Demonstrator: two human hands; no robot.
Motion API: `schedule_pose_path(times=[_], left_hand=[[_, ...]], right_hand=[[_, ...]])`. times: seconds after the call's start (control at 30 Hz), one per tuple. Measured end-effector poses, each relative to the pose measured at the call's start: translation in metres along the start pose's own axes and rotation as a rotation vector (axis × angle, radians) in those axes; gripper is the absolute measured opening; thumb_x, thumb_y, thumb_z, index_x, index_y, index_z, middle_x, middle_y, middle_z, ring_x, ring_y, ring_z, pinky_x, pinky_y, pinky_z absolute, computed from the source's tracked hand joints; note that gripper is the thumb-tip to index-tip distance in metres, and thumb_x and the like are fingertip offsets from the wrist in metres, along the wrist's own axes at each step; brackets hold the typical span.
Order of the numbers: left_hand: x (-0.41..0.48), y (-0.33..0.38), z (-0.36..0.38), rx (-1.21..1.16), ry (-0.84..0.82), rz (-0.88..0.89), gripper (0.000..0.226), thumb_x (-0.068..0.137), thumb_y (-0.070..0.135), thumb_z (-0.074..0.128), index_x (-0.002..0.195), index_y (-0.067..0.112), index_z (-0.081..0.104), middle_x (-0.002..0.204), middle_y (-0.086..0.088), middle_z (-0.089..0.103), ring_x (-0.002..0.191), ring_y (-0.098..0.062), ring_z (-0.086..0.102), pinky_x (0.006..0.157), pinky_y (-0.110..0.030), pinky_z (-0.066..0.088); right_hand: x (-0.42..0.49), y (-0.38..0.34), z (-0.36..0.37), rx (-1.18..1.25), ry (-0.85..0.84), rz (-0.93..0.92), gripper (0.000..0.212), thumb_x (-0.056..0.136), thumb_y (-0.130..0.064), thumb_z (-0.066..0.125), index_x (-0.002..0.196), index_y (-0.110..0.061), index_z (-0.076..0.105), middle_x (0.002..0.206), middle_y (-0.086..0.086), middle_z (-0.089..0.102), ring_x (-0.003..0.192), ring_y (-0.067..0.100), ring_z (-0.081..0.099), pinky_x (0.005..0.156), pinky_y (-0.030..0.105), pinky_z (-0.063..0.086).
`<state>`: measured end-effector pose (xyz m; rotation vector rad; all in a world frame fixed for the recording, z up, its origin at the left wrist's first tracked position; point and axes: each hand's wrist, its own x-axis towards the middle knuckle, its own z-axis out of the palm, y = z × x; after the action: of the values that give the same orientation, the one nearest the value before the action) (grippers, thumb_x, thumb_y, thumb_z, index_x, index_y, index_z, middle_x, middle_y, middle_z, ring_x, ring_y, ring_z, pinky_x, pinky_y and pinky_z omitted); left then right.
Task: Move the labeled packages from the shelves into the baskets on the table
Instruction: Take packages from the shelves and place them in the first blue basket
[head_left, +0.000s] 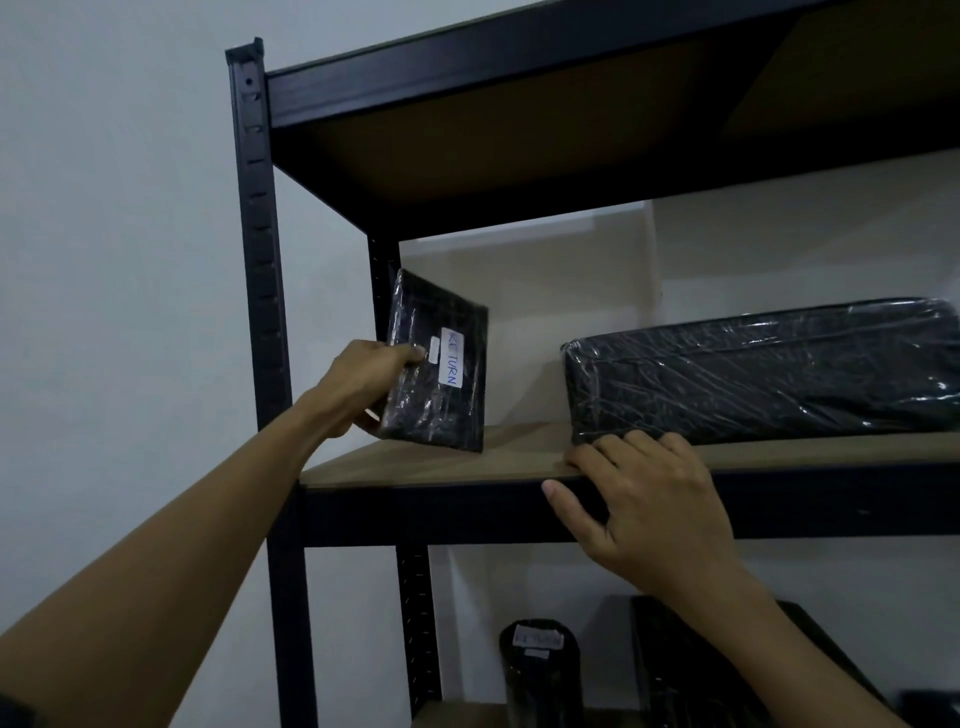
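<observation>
Pale wall (104, 260) is backing a black metal rack (260, 234) with wooden boards. At the left end of the middle shelf (441, 465), a flat rectangular package (436, 395) in crinkled glossy black film is standing on end, long axis nearly upright, white RETURN label (451, 358) facing out. The left hand (363, 387) is gripping its left edge. The right hand (644, 504) is lying relaxed over the shelf's front lip, fingertips touching a long, rounded wrapped bundle (763, 374).

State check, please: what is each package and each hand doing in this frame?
Small RETURN package: upright, tilted, gripped at its left edge by the left hand.
Large wrapped package: lying flat on the middle shelf, ungripped.
Right hand: fingers rest on the shelf edge, tips touching the large package.
Lower labeled package: standing upright, untouched.
</observation>
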<state>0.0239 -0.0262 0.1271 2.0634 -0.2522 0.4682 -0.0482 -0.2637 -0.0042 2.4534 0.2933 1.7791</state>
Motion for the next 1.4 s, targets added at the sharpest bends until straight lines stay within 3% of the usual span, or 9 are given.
schedule_pose_path(times=[0.13, 0.3, 0.43, 0.67, 0.8, 0.87, 0.97, 1.13, 1.4], left_hand=[[-0.005, -0.004, 0.004, -0.103, 0.007, 0.009, 0.030, 0.093, 0.033, 0.058, 0.105, 0.006, 0.063, 0.083, -0.009, 0.069, 0.069, -0.023, 0.064, 0.057, -0.032, 0.048], [-0.017, -0.015, 0.011, -0.386, -0.047, -0.017, 0.026, 0.091, 0.007, 0.057, 0.117, 0.009, 0.055, 0.093, -0.008, 0.068, 0.076, -0.022, 0.065, 0.055, -0.032, 0.050], [-0.027, -0.018, 0.009, -0.648, 0.001, -0.042, 0.035, 0.083, -0.002, 0.055, 0.118, 0.002, 0.056, 0.090, -0.008, 0.068, 0.079, -0.022, 0.064, 0.066, -0.035, 0.052], [-0.046, -0.030, -0.002, -0.779, 0.001, -0.016, 0.038, 0.082, -0.004, 0.061, 0.120, 0.002, 0.058, 0.100, -0.009, 0.071, 0.088, -0.023, 0.068, 0.082, -0.042, 0.057], [-0.065, -0.035, -0.002, -0.920, 0.035, 0.016, 0.042, 0.082, -0.010, 0.056, 0.120, 0.008, 0.051, 0.100, -0.005, 0.069, 0.081, -0.018, 0.067, 0.063, -0.034, 0.056], [-0.077, -0.037, -0.001, -1.036, -0.008, -0.006, 0.047, 0.077, -0.012, 0.051, 0.121, 0.006, 0.051, 0.104, -0.010, 0.068, 0.085, -0.022, 0.068, 0.065, -0.037, 0.057], [-0.097, -0.040, 0.005, -1.158, -0.064, -0.066, 0.057, 0.066, -0.010, 0.045, 0.120, 0.003, 0.054, 0.110, -0.015, 0.066, 0.099, -0.030, 0.065, 0.078, -0.043, 0.056], [-0.126, -0.040, 0.013, -1.234, -0.071, -0.069, 0.019, 0.090, 0.009, 0.046, 0.094, 0.013, 0.064, 0.088, -0.004, 0.071, 0.086, -0.022, 0.065, 0.085, -0.043, 0.051], [-0.155, -0.053, 0.019, -1.299, -0.010, -0.070, 0.019, 0.096, 0.022, 0.048, 0.104, 0.015, 0.063, 0.094, -0.002, 0.072, 0.096, -0.020, 0.064, 0.091, -0.042, 0.049]], right_hand=[[0.000, -0.001, 0.000, -0.001, -0.023, 0.011, 0.050, 0.092, -0.055, 0.032, 0.085, -0.019, 0.066, 0.076, -0.001, 0.063, 0.070, 0.021, 0.055, 0.068, 0.035, 0.034], [0.000, -0.001, -0.001, -0.002, -0.049, 0.027, 0.051, 0.092, -0.055, 0.032, 0.086, -0.019, 0.067, 0.078, -0.002, 0.064, 0.072, 0.020, 0.056, 0.070, 0.035, 0.034], [0.000, -0.003, -0.001, 0.010, -0.043, 0.048, 0.050, 0.092, -0.055, 0.033, 0.089, -0.020, 0.068, 0.080, -0.002, 0.065, 0.074, 0.020, 0.056, 0.070, 0.035, 0.034], [-0.011, -0.010, -0.002, 0.035, -0.011, 0.099, 0.049, 0.091, -0.055, 0.034, 0.097, -0.017, 0.065, 0.089, -0.001, 0.062, 0.082, 0.021, 0.054, 0.078, 0.036, 0.035], [-0.012, -0.014, -0.006, 0.037, -0.032, 0.126, 0.050, 0.091, -0.054, 0.034, 0.101, -0.016, 0.065, 0.092, 0.001, 0.062, 0.086, 0.024, 0.055, 0.082, 0.038, 0.036], [-0.011, -0.016, -0.007, 0.030, -0.057, 0.146, 0.052, 0.090, -0.055, 0.033, 0.102, -0.015, 0.065, 0.093, 0.002, 0.062, 0.087, 0.025, 0.055, 0.083, 0.038, 0.037], [-0.011, -0.017, -0.010, 0.024, -0.098, 0.154, 0.054, 0.090, -0.056, 0.031, 0.105, -0.015, 0.064, 0.096, 0.002, 0.062, 0.090, 0.024, 0.055, 0.086, 0.038, 0.034], [-0.010, -0.016, -0.018, 0.037, -0.172, 0.130, 0.057, 0.087, -0.058, 0.032, 0.110, -0.015, 0.062, 0.100, 0.002, 0.062, 0.094, 0.025, 0.056, 0.088, 0.040, 0.038], [-0.021, -0.013, -0.032, 0.083, -0.268, 0.098, 0.060, 0.077, -0.051, 0.049, 0.125, -0.015, 0.054, 0.123, 0.006, 0.058, 0.117, 0.027, 0.052, 0.109, 0.041, 0.025]])
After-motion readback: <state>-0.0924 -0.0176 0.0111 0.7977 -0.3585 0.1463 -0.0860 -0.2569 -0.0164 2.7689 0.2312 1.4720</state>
